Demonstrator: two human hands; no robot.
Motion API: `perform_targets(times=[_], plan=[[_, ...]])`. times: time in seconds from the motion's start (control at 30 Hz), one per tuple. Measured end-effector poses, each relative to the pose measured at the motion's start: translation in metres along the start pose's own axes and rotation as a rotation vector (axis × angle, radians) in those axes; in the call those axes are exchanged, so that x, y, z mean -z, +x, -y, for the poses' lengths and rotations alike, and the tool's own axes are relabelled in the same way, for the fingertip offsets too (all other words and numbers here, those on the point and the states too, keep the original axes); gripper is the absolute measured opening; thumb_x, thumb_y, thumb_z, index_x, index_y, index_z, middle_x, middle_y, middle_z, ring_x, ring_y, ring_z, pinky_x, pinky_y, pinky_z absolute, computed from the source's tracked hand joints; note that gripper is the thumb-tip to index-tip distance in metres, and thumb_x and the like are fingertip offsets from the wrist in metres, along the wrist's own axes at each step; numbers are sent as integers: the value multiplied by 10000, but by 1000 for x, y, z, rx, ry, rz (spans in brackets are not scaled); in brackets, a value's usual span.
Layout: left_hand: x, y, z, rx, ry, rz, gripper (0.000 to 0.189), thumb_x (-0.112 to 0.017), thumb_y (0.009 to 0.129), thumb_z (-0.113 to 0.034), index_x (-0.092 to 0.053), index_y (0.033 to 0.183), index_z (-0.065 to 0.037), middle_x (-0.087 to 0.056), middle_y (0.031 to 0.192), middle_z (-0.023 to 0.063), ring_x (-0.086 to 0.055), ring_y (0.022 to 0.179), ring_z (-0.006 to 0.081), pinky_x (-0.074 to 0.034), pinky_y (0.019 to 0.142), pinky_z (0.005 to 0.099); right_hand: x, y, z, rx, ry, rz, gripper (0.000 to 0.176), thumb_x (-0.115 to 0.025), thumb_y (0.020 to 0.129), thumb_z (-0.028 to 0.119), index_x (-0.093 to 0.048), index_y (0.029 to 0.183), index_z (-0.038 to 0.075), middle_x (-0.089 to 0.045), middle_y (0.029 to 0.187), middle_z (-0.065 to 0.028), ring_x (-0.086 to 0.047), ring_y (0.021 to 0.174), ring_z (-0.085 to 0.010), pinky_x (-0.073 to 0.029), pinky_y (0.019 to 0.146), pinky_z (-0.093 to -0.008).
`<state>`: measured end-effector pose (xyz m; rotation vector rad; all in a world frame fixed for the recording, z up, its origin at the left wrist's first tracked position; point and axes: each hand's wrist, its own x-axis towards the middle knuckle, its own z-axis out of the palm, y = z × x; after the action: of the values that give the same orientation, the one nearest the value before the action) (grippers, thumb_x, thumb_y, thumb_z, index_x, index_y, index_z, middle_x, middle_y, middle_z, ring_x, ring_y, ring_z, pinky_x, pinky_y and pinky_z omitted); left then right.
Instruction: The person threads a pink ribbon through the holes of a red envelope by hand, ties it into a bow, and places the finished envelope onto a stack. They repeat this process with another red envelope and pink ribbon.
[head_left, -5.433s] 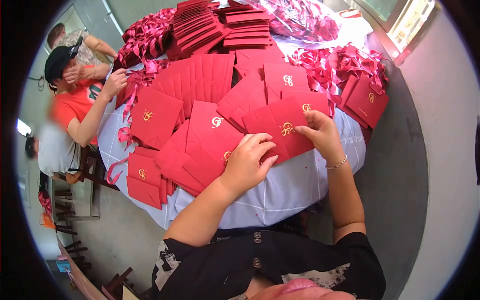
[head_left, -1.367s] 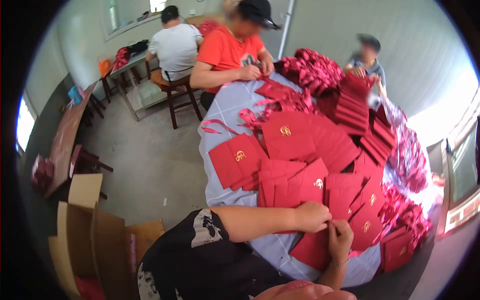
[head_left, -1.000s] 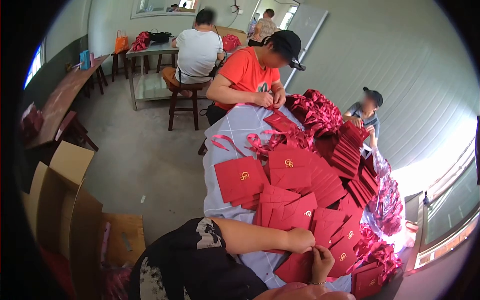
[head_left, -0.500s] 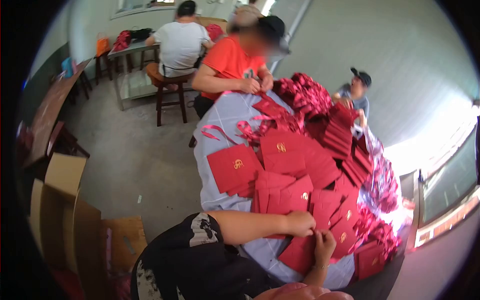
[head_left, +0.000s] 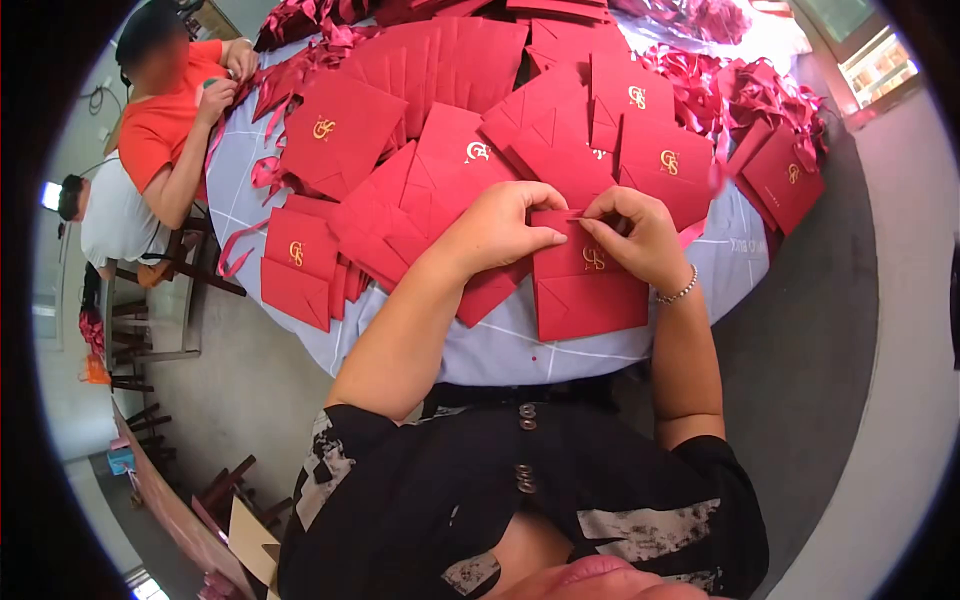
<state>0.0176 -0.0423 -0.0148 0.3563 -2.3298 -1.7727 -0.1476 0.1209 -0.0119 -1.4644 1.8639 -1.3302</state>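
Observation:
A flat-folded red paper bag (head_left: pixel 592 305) with a gold logo lies in front of me near the table's front edge. My left hand (head_left: pixel 505 228) is closed at its top left edge, thumb and forefinger pinching there. My right hand (head_left: pixel 640 238), with a beaded bracelet at the wrist, pinches the bag's top edge just beside the left fingertips. Whether a ribbon end is between the fingertips is too small to tell. A short piece of pink ribbon (head_left: pixel 692 233) shows beside my right wrist.
Many more flat red bags (head_left: pixel 450 60) overlap across the cloth-covered table (head_left: pixel 490 350). Heaps of dark pink ribbon (head_left: pixel 760 95) lie at the right and far left. A co-worker in an orange-red shirt (head_left: pixel 165 150) works at the left edge; another person in white (head_left: pixel 125 220) sits beyond.
My view has swung down and to the left, so the table and my hands now appear more central. Both hands stay together at a red bag's top edge.

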Motion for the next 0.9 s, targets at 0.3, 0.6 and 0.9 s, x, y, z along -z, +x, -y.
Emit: perform_targets(times=[0.3,0.6,0.9], plan=[[0,-2,-3,-11,128,-6,327,-774,773,-6,-689,1087,25,-713,1038,93,-660,992,152,-522,894,304,-1,-1,7,123,-111,71,101,-752,833,23,-669,876,-13,-646,790,-121,-649,698,-249,-515,621,-333],[-5,-3,-5,-68,239,-58,311,-780,768,-22,-690,1060,34,-713,990,131,-678,947,183,-531,872,315,-8,-1,7,180,-166,27,94,-731,829,25,-641,839,-1,-632,771,-139,-659,682,-295,-513,613,-385],[-7,-1,1,-126,303,-91,280,-781,759,-40,-694,1017,26,-699,942,156,-686,901,229,-534,834,331,-15,0,0,249,-203,-2,87,-719,841,37,-639,831,6,-626,743,-135,-661,647,-288,-519,606,-386]])
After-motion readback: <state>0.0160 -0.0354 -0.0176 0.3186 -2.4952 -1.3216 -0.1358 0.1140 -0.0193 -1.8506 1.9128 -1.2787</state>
